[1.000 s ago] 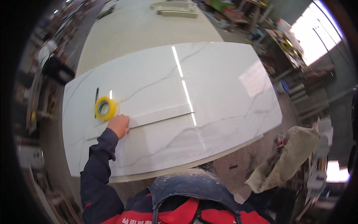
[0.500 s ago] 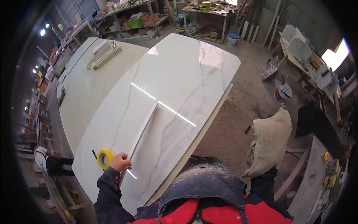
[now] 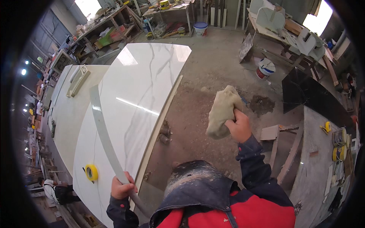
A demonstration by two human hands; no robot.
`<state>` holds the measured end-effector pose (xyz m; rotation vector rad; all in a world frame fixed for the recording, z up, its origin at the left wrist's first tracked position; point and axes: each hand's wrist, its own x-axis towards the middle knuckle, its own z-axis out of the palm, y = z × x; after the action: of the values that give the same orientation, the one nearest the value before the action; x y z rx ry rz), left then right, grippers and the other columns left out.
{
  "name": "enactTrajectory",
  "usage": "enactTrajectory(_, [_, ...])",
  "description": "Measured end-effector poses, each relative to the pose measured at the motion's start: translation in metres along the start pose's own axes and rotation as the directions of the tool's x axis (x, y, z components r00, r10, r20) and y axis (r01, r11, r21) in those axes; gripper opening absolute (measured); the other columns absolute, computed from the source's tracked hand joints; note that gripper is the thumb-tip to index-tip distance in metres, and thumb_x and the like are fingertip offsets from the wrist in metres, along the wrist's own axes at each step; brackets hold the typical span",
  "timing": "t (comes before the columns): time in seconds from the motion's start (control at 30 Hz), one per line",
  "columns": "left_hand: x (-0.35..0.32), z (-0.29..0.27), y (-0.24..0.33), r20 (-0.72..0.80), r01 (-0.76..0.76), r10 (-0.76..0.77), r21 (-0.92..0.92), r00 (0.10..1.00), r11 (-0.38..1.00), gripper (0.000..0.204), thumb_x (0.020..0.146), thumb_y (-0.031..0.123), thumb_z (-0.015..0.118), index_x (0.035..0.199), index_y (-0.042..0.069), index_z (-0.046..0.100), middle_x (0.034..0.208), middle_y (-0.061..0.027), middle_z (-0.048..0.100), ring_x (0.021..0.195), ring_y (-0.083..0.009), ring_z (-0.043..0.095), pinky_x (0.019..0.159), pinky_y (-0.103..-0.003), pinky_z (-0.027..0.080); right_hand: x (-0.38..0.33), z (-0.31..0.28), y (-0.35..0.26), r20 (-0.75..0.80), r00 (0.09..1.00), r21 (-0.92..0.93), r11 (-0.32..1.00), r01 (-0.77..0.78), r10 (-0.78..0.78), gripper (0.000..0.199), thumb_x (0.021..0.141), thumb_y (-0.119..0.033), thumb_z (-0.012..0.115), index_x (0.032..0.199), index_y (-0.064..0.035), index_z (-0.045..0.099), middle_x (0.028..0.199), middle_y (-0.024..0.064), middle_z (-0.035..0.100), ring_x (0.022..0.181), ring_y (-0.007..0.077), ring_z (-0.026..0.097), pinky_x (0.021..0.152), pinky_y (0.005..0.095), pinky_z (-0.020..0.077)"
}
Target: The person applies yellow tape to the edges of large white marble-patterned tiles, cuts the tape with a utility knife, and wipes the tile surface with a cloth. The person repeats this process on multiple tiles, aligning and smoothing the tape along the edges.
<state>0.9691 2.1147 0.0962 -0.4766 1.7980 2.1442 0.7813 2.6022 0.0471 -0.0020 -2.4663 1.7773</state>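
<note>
My left hand (image 3: 123,186) is closed around a long, narrow grey strip (image 3: 105,135), which slants up and away over the white marbled slab (image 3: 142,81). In my right hand (image 3: 240,127) is a bunched beige cloth (image 3: 224,110), gripped at its near right side and held above the floor beyond the slab's right edge. A roll of yellow tape (image 3: 91,172) lies on the slab to the left of my left hand. Close against the roll is a thin dark stick-like object (image 3: 84,169).
A pale board (image 3: 72,117) extends left of the slab, with a beige block (image 3: 78,81) on it. Right of me stand a grey table (image 3: 315,167) with tins, a black slab (image 3: 304,91) and a bucket (image 3: 265,69). Another person (image 3: 59,190) is at far left.
My left hand has lifted the strip and tilted it off the slab. My right hand has brought the cloth inward to the left, and its fingers now show. The view has swung right.
</note>
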Motion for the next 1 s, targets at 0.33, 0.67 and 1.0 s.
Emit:
enactTrajectory(0.33, [0.009, 0.109, -0.011, -0.062, 0.020, -0.016, 0.062, 0.998, 0.998, 0.020, 0.077, 0.001, 0.072, 0.091, -0.001, 0.058, 0.074, -0.0103, 0.062, 0.066, -0.0286, 0.070, 0.059, -0.043, 0.059, -0.019, -0.095, 0.053, 0.087, 0.988, 0.902, 0.411, -0.131, 0.125, 0.054, 0.090, -0.006, 0.053, 0.144, -0.0006, 0.050, 0.141, 0.0177, 0.057, 0.123, 0.0352, 0.061, 0.107, 0.0502, 0.0497])
enactTrajectory(0.67, [0.055, 0.195, 0.020, 0.065, -0.071, 0.058, 0.222, 0.996, 0.972, 0.024, 0.080, 0.001, 0.070, 0.100, -0.002, 0.058, 0.076, -0.0104, 0.065, 0.064, -0.0215, 0.068, 0.059, -0.035, 0.055, -0.048, -0.026, 0.112, 0.088, 0.904, 0.985, 0.174, -0.015, -0.419, 0.074, 0.106, -0.063, 0.031, 0.162, -0.0149, 0.023, 0.167, 0.0091, 0.027, 0.152, 0.0301, 0.028, 0.125, 0.0510, 0.0249])
enactTrajectory(1.0, [0.103, 0.276, 0.011, 0.442, -0.765, 0.644, 0.514, 0.624, 0.388, 0.043, 0.083, 0.013, 0.077, 0.124, 0.001, 0.067, 0.101, -0.0170, 0.075, 0.099, -0.0353, 0.072, 0.090, -0.037, 0.055, -0.043, 0.069, -0.026, 0.154, 0.985, 0.890, 0.421, -0.174, 0.082, 0.057, 0.105, -0.036, 0.051, 0.154, -0.0110, 0.035, 0.153, 0.0101, 0.042, 0.139, 0.0264, 0.044, 0.116, 0.0419, 0.0392])
